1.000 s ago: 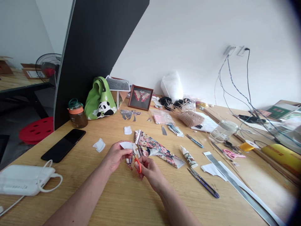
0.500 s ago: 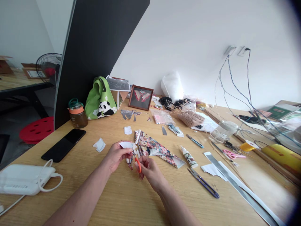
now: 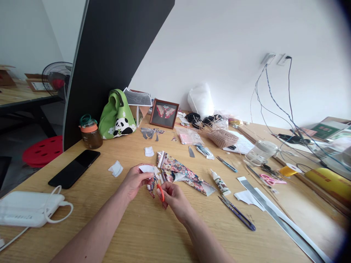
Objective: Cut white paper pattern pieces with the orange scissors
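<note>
My left hand point(image 3: 135, 180) pinches a small white paper cutout point(image 3: 147, 169) with patterned edges, held just above the wooden desk point(image 3: 142, 226). My right hand point(image 3: 175, 199) is closed round small orange-handled scissors point(image 3: 160, 191), whose blades meet the cutout between my hands. Floral patterned paper point(image 3: 183, 173) lies folded on the desk just beyond my fingers. Two white scraps point(image 3: 116, 168) lie to the left and behind.
A black phone point(image 3: 74, 168) and a white power bank point(image 3: 29, 209) with cable lie at the left. A glue bottle point(image 3: 221, 181), thread snips point(image 3: 237, 212), a steel ruler point(image 3: 276, 215) and pink scissors point(image 3: 270, 179) lie at the right. A panda bag point(image 3: 117, 116) and a framed picture point(image 3: 163, 113) stand behind.
Both hands stay in place; the scissors and cutout have shifted only slightly between my fingers.
</note>
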`<state>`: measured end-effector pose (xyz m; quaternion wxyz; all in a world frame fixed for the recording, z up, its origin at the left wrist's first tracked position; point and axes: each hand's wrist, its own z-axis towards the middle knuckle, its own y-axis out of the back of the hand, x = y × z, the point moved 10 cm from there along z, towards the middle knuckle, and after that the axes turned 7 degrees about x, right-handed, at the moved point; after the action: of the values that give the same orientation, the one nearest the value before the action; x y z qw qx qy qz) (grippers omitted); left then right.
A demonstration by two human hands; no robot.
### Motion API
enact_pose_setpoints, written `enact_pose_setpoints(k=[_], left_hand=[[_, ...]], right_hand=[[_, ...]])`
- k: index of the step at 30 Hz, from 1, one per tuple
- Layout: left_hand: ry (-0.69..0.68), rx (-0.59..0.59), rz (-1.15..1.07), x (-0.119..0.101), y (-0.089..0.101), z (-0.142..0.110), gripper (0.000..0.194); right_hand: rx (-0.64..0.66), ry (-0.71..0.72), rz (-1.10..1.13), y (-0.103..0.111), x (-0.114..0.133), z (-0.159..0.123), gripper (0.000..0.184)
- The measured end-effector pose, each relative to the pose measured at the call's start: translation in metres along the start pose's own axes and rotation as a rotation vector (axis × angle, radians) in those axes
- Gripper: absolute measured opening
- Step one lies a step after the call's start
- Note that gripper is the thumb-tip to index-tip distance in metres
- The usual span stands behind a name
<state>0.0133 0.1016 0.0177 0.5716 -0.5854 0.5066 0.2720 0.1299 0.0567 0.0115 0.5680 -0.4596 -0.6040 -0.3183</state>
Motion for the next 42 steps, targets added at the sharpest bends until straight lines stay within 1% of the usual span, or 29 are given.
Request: enact_pose_setpoints(k=[16, 22, 35, 42], left_hand=[[0.013, 0.007, 0.009, 0.0017, -0.0017, -0.0005, 0.041], [0.005, 0.004, -0.019, -0.0008, -0.0026, -0.0012, 0.038], [-0.001, -0.006, -0.013, -0.0016, -0.0015, -0.0007, 0.041], [-0.001, 0.000, -0.007, -0.0011, -0.0022, -0.0008, 0.038]], right_hand=[[0.026, 0.010, 0.001, -0.0010, 0.0003, -0.0003, 0.046], [0.007, 0.000, -0.002, 0.0000, 0.0002, -0.0005, 0.047], [-0.007, -0.004, -0.009, 0.0001, 0.0012, -0.0007, 0.047], [-0.009, 0.000, -0.022, 0.0004, 0.0012, -0.0005, 0.047]])
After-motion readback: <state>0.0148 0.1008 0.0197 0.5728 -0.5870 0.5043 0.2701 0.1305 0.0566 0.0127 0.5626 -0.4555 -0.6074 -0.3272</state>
